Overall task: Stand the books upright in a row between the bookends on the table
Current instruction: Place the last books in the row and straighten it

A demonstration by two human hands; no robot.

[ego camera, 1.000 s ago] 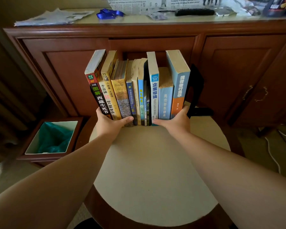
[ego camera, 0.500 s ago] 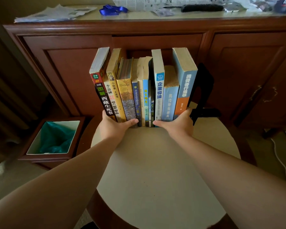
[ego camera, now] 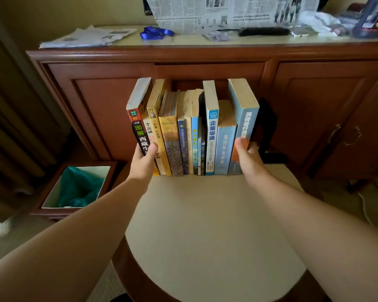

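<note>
Several books (ego camera: 192,131) stand spine-out in a row at the far edge of the round table (ego camera: 205,225). My left hand (ego camera: 143,159) grips the leftmost black-and-red book (ego camera: 139,118), thumb across its spine. That book leans left. My right hand (ego camera: 248,156) holds the lower end of the rightmost tall blue-and-orange book (ego camera: 246,118). A black bookend (ego camera: 266,131) stands just right of that book, partly hidden behind it. No left bookend shows; the books and my hand may cover it.
A wooden sideboard (ego camera: 205,68) stands close behind the table, with newspapers (ego camera: 227,12), a blue ribbon (ego camera: 154,33) and a dark remote (ego camera: 263,31) on top. A square bin with a green liner (ego camera: 79,188) sits on the floor at the left. White cables (ego camera: 367,210) lie at the right.
Both hands have risen from the base of the row to grip the two end books higher on their spines. The view has tilted up, showing more of the sideboard top.
</note>
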